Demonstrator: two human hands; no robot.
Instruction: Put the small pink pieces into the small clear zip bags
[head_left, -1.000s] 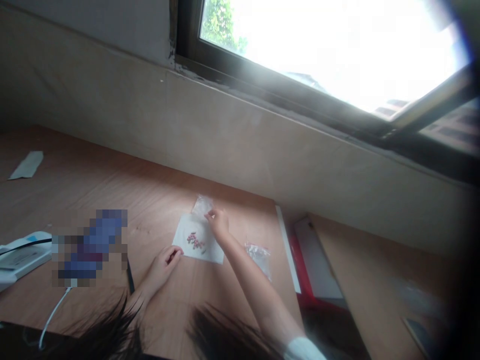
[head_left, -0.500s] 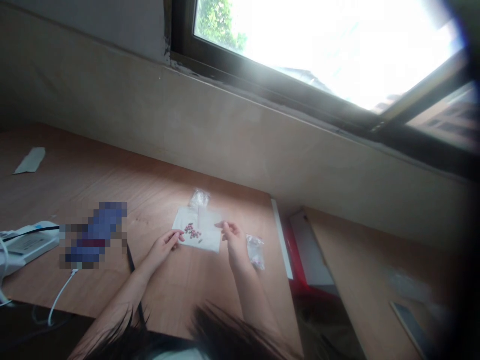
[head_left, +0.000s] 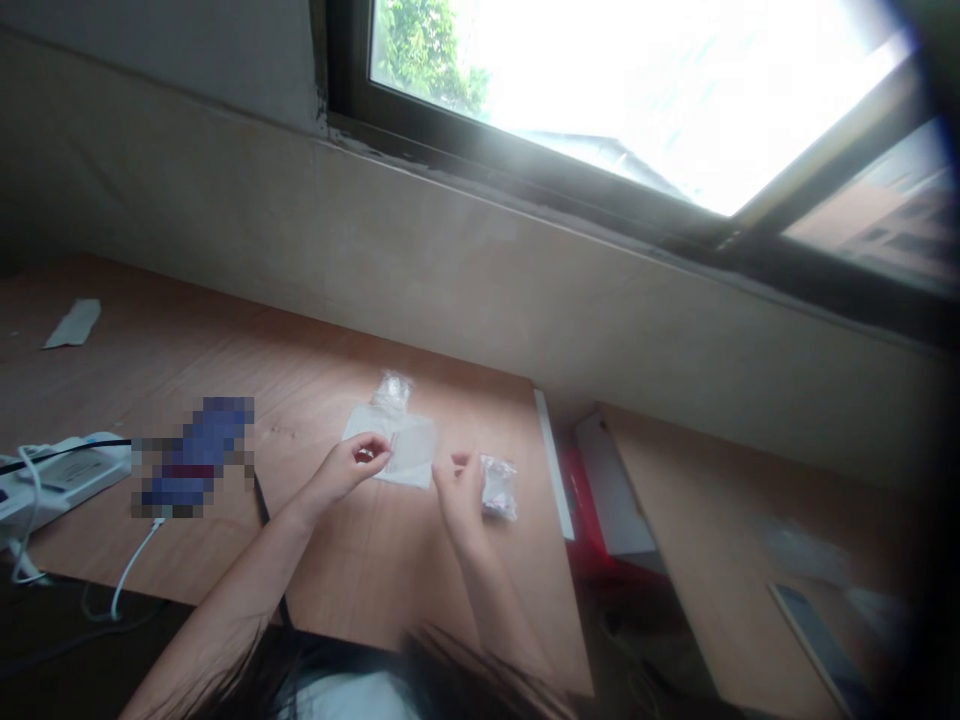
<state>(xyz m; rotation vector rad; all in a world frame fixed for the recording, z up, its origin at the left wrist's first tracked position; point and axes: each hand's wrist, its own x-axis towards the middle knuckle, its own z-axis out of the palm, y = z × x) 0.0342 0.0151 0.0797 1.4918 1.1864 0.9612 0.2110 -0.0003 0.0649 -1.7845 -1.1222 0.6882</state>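
A small clear plastic bag is stretched between my two hands, above a white sheet on the table. My left hand pinches its left edge between thumb and fingertips. On the other side, my right hand is curled with its thumb tip at the bag's right edge. The small red and dark pieces on the sheet are mostly hidden by my left hand and the bag. Just right of my right hand lies another clear bag with small pinkish contents. A crumpled clear packet touches the sheet's far edge.
To the left are a blurred-out blue device with a white cable and a white power strip. A paper scrap lies farther back. Beyond the table's right edge are a red object and a second table.
My left hand has moved up and right from beside the pieces to the clear bag. My right hand has turned and lowered slightly. The view has shifted a little.
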